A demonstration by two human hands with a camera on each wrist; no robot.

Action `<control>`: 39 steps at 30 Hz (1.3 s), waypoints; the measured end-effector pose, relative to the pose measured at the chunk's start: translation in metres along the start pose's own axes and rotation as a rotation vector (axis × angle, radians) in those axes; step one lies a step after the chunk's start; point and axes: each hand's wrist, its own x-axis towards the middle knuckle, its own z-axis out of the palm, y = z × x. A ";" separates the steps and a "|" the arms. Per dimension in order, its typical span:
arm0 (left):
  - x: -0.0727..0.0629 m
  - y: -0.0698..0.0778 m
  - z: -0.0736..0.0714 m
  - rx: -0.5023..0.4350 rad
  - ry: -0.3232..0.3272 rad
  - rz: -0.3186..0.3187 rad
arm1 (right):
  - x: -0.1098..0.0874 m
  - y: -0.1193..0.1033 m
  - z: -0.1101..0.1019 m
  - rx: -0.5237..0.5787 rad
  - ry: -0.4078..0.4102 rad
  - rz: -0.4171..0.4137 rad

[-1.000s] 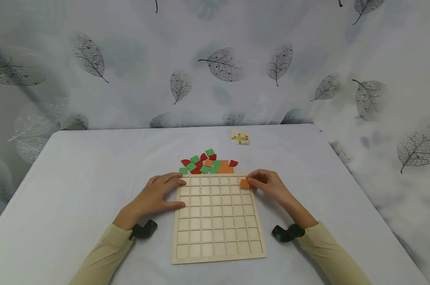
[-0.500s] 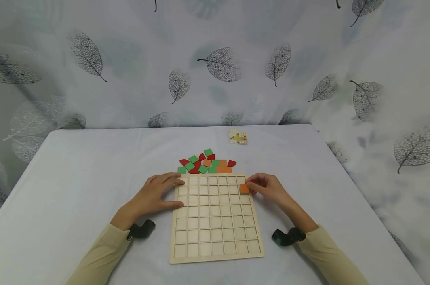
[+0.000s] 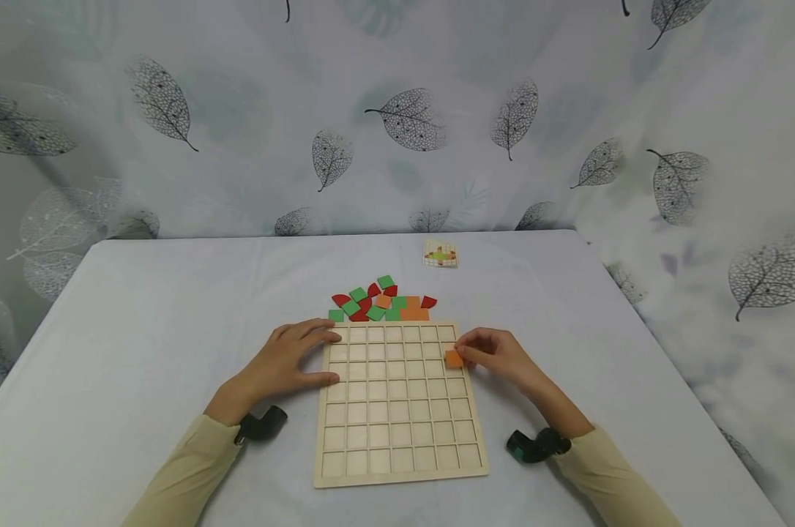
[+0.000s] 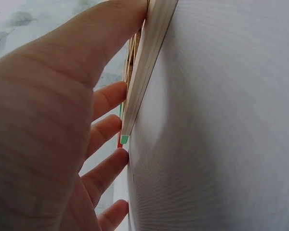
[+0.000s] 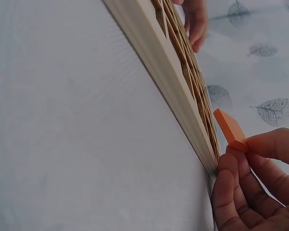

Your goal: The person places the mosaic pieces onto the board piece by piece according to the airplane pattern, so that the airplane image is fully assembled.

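Note:
A pale wooden grid board [image 3: 400, 479] lies flat on the white table. At its right edge, near the second row from the far side, my right hand [image 3: 499, 355] pinches an orange square tile [image 3: 453, 359] between thumb and fingers. In the right wrist view the orange tile [image 5: 230, 129] stands tilted just above the board's grid. My left hand [image 3: 292, 359] rests at the board's left edge, fingers spread and relaxed. The left wrist view has its thumb [image 4: 106, 29] on the board's rim [image 4: 147, 62], other fingers beside the edge.
Beyond the board's far edge lie several loose tiles: green squares [image 3: 375, 313], red rounded pieces [image 3: 428, 301] and orange squares [image 3: 413, 314]. A small pattern card [image 3: 440, 254] sits farther back. A leaf-print curtain [image 3: 397, 168] hangs behind the table.
My right hand has moved the orange tile toward me along the board's right column, from the far corner cell to about the second row. The left hand stays in place on the board.

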 end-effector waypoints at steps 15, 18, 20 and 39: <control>0.001 0.000 0.001 0.003 -0.007 -0.014 | -0.011 0.001 0.000 0.002 -0.067 -0.059; 0.001 0.000 0.001 0.003 -0.008 -0.015 | -0.012 0.002 0.000 -0.016 -0.087 -0.081; 0.001 -0.001 0.001 0.001 -0.008 -0.015 | -0.012 0.002 0.000 -0.029 -0.096 -0.091; 0.001 -0.001 0.001 -0.005 -0.011 -0.013 | -0.013 0.003 -0.001 -0.090 -0.160 -0.227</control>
